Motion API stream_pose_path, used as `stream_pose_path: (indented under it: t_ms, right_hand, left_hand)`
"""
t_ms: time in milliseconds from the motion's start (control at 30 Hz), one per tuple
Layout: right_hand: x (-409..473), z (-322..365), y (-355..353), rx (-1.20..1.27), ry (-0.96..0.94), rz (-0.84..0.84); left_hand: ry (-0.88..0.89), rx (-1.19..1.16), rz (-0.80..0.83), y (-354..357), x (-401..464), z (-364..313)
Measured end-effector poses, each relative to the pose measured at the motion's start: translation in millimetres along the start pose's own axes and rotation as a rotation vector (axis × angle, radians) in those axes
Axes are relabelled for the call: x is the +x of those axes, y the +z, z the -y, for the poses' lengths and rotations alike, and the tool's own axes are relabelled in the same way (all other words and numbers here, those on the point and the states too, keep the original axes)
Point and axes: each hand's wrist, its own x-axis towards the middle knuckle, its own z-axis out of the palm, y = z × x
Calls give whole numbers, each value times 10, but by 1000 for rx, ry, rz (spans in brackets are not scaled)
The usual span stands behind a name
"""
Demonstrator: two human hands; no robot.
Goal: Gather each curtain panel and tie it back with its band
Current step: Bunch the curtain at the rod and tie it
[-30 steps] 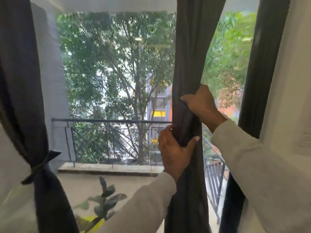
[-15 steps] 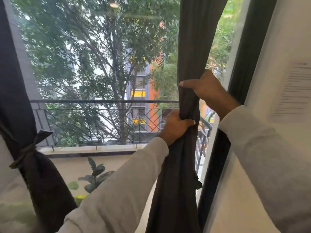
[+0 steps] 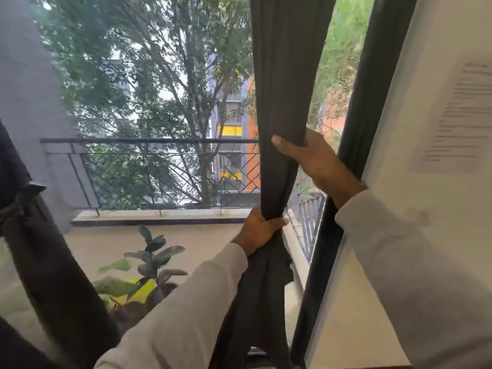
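The wide window (image 3: 149, 107) fills the view, its dark frame (image 3: 354, 145) running up the right side against the pale wall (image 3: 439, 235); beyond the glass lie a balcony railing (image 3: 149, 141) and trees. The right curtain panel (image 3: 279, 75) hangs as one long, nearly upright rope of dark cloth, just left of the frame; the left curtain panel (image 3: 53, 275), at the far left edge, is already cinched by its band (image 3: 25, 194). The left hand (image 3: 259, 230) is clenched round the gathered cloth low down; the right hand (image 3: 308, 155) grasps the same panel higher, thumb across its front. No band for this panel is plainly visible; a loose flap (image 3: 286, 267) below the left hand may be it, nearer that hand. A potted plant (image 3: 149, 259) stands well below, clear of both hands.
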Motion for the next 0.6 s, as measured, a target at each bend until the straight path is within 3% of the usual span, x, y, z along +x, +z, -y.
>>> stream_pose_path:
  t_ms: [133, 300, 467, 600]
  right_hand:
    - [-309, -402, -219, 55, 61, -103]
    - [-896, -1345, -417, 35, 286, -162]
    - [-1652, -2096, -388, -66, 474, 114]
    - [-1902, -2367, -224, -187, 440, 300]
  left_hand:
    - [-50, -59, -29, 184, -169, 157]
    - [-101, -30, -112, 345, -507, 327]
    - [-165, -40, -175, 469, -742, 386]
    - [-198, -50, -135, 531, -806, 329]
